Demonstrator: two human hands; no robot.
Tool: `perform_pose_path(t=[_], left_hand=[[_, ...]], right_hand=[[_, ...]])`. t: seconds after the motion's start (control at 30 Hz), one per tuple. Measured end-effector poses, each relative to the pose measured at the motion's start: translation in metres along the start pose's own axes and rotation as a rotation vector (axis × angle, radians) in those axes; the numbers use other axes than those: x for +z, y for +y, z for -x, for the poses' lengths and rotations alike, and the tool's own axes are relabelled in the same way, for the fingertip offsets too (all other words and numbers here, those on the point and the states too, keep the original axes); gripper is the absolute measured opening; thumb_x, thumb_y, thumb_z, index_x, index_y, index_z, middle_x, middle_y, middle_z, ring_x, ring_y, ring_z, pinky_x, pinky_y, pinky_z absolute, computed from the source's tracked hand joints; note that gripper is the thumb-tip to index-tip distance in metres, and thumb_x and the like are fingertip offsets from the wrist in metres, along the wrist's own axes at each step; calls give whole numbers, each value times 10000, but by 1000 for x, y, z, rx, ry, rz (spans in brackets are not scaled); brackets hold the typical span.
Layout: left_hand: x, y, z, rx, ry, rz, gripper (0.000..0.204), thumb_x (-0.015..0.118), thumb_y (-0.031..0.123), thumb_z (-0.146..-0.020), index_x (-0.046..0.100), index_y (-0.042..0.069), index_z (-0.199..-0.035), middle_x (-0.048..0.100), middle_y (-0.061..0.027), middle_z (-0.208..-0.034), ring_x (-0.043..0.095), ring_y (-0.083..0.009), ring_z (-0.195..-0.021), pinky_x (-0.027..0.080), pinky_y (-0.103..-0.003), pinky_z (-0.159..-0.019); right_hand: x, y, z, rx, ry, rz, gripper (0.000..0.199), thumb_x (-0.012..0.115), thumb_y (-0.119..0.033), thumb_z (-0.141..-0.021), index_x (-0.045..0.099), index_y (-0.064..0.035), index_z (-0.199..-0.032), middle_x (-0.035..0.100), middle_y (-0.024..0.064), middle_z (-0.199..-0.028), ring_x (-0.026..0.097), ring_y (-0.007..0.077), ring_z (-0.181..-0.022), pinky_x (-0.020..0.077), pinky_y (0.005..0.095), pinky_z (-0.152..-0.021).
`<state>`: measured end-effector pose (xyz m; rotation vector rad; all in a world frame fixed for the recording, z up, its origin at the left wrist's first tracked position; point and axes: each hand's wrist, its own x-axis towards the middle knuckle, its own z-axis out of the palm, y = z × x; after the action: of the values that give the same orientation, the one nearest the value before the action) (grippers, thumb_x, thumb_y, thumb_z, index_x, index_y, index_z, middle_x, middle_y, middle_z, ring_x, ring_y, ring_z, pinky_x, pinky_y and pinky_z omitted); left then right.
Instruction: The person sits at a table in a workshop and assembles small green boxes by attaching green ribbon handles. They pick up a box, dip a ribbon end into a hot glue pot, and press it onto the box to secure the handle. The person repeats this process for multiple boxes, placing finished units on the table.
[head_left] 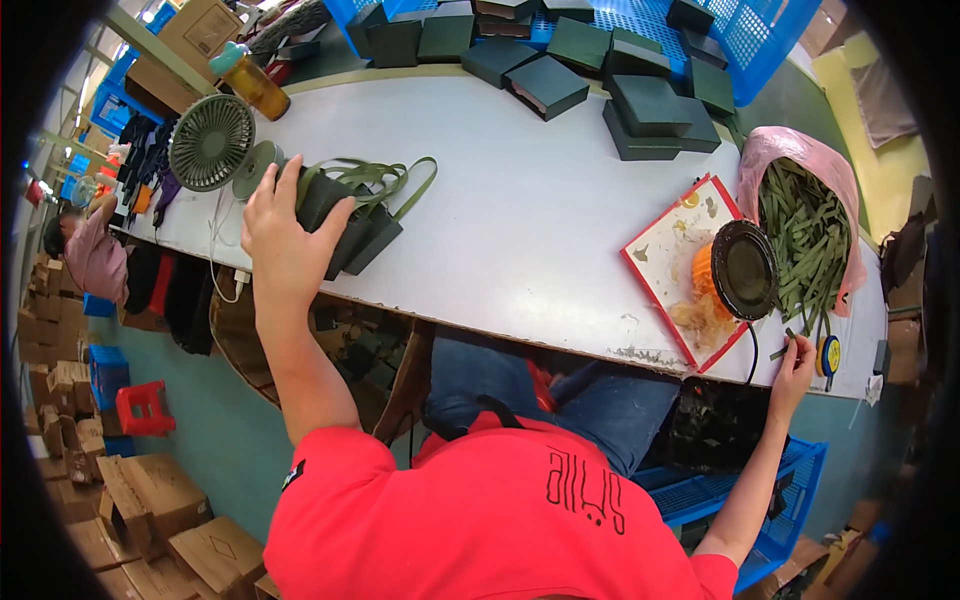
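Observation:
My left hand is at the left front of the white table, its thumb and fingers around the end of a dark green box. More dark boxes lie against it in a small row, with loops of green ribbon trailing from their far side. At the table's right front edge, my right hand is closed in a pinch on a short green ribbon. Just beyond it, a pink plastic bag stands open, full of cut green ribbons.
A round black pot with an orange body sits on a red-edged, glue-stained board. A yellow tape measure lies at right. Dark boxes and a blue crate fill the back. A fan and bottle stand left.

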<state>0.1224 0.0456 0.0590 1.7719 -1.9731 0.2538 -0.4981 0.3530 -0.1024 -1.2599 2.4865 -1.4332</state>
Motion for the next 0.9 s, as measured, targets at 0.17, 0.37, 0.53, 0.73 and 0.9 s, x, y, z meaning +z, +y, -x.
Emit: perform_pose_path(t=[0.17, 0.37, 0.53, 0.73, 0.9], left_hand=[[-6, 29, -5, 168, 35, -239, 617, 766, 374, -823, 572, 198, -1382, 463, -82, -1516, 300, -339, -1454, 187, -722, -1101], [48, 59, -11, 674, -504, -566, 307, 707, 319, -856, 735, 144, -1106, 573, -75, -1371, 441, -336, -1355, 223, -699, -1108], [45, 11, -4, 405, -627, -675, 205, 708, 296, -849, 764, 139, -968, 672, -40, -1080, 579, -294, -1124, 367, -599, -997], [-4, -95, 38, 145, -602, -556, 179, 754, 241, -789, 751, 117, -918, 682, -38, -1043, 615, -303, -1059, 478, -460, -906], [-27, -116, 30, -222, -728, -521, 328, 735, 351, -846, 733, 72, -1019, 722, -133, -1042, 664, -317, -1026, 530, -433, -870]], right_hand=[[6, -6, -3, 28, 49, 72, 227, 594, -159, -1026, 632, -13, -1195, 660, 22, -1036, 582, 80, -904, 462, 225, -802], [9, 7, -8, 33, 53, 33, 231, 587, -154, -1028, 635, -5, -1197, 669, 36, -1038, 604, 88, -923, 477, 227, -826], [3, 9, -6, 21, 29, 18, 241, 580, -138, -1031, 622, 19, -1208, 676, 64, -1061, 618, 112, -972, 477, 238, -882], [-4, 32, -9, 47, 26, -118, 300, 584, -143, -1032, 600, 34, -1273, 678, 87, -1127, 628, 127, -1037, 478, 249, -931], [-6, 29, -8, 115, 35, -135, 274, 585, -175, -1036, 619, 22, -1224, 680, 65, -1083, 615, 105, -983, 476, 227, -870]])
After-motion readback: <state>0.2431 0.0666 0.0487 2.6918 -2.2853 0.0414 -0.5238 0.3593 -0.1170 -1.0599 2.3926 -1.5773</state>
